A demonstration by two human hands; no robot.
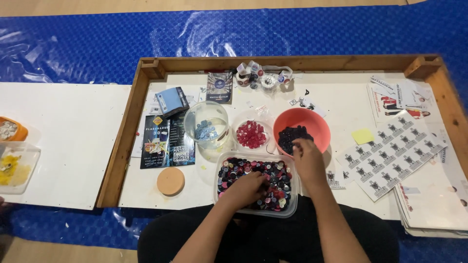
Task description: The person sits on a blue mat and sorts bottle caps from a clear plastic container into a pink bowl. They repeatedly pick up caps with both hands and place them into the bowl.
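Buttons, mixed colours (dark, red, pink, white), fill a clear rectangular plastic tub (222, 195) at the near edge of the shallow wooden tray (127, 124), directly in front of the seated person; left hand (247, 189) rests palm-down inside the tub, fingers curled into the pile, whether it pinches one cannot be told; right hand (307, 158) sits at the tub's far right corner, fingertips bunched narrow over the near rim of the coral bowl (312, 122), which holds dark buttons; what it grips, if anything, is hidden; just left of that bowl a small clear bowl (240, 127) holds red buttons; further left a clear round container (192, 122) holds pale blue ones; a round tan lid (170, 181) lies left of the tub; printed sticker sheets (392, 156) lie to the right; a yellow sticky note (363, 136) beside them.
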